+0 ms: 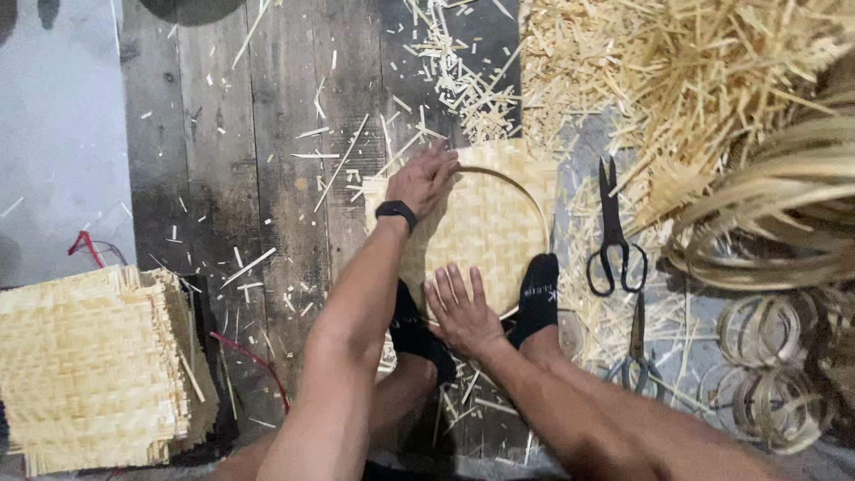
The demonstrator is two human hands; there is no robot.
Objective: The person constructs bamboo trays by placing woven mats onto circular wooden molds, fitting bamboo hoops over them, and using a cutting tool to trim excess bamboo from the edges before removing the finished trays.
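A square woven bamboo mat (pixel 490 227) lies on the dark wooden floor with a thin round bamboo hoop (pixel 540 209) lying on top of it. My left hand (pixel 423 178), with a black watch on the wrist, presses flat on the hoop's far left rim, fingers spread. My right hand (pixel 459 312) lies palm down on the mat's near edge, fingers apart. Neither hand holds anything. My two feet in black socks, one (pixel 539 294) and the other (pixel 414 331), rest on the near part of the mat beside the right hand.
Black scissors (pixel 613 233) and a second pair of shears (pixel 637 349) lie right of the mat. A stack of woven mats (pixel 89 374) sits at the lower left. Loose bamboo offcuts (pixel 695 71) fill the top right, with long strips (pixel 784 205) and coiled hoops (pixel 766 356) at the right.
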